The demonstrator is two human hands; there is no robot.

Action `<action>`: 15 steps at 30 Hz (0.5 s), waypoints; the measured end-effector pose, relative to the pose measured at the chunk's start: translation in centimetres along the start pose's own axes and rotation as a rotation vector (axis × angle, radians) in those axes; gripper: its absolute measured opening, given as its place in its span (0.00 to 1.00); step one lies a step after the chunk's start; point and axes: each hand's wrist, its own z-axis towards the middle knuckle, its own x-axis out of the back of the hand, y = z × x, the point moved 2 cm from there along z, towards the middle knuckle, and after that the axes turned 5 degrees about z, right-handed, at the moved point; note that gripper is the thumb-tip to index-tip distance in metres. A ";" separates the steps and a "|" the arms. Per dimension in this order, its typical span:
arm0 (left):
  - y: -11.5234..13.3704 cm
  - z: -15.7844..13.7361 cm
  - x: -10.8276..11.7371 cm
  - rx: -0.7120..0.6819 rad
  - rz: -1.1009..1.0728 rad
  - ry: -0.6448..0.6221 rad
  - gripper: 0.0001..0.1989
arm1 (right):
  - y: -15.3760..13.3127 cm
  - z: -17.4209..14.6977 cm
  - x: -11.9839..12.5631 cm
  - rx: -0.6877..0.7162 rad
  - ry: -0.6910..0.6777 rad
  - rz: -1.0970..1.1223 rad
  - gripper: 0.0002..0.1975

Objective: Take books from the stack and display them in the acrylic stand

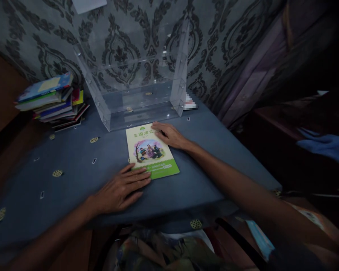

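Observation:
A book (149, 150) with a cream and green cover and a painted scene of figures under a blossoming tree lies shut on the blue tablecloth. My left hand (122, 188) rests flat, its stretched fingers over the book's lower left corner. At the book's upper right, my right hand (169, 134) touches the cover and edge with fingers loosely bent and apart. Just behind the book stands a clear acrylic rack (109, 121) with tiered shelves and no books on it.
A leaning stack of books (56, 99) sits at the table's back left. The patterned blue tablecloth (73, 203) covers the table up to the wall. A pixelated item (190, 102) lies right of the rack. Blue cloth (327, 145) shows at the far right.

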 end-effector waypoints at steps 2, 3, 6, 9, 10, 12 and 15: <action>0.3 1.2 -0.3 -0.026 0.018 -0.016 0.26 | -0.1 0.0 0.0 0.004 0.001 -0.004 0.21; 0.4 1.8 -0.5 -0.038 0.025 -0.025 0.25 | -0.1 0.0 0.1 0.005 -0.001 -0.009 0.21; 0.9 3.9 -0.9 -0.069 0.039 -0.053 0.24 | -0.4 0.0 0.1 0.005 -0.005 -0.023 0.20; 1.2 5.8 -1.3 -0.100 0.039 -0.084 0.25 | -0.4 0.1 0.2 0.001 0.002 0.002 0.20; 1.3 6.3 -1.4 -0.110 0.035 -0.092 0.25 | -0.3 0.1 0.2 -0.005 0.007 0.021 0.21; 1.3 7.2 -1.4 -0.123 0.016 -0.100 0.25 | -0.2 0.1 0.3 -0.026 0.018 0.065 0.21; 0.9 8.2 -1.3 -0.118 -0.026 -0.099 0.24 | 0.1 0.2 0.5 -0.078 0.038 0.130 0.23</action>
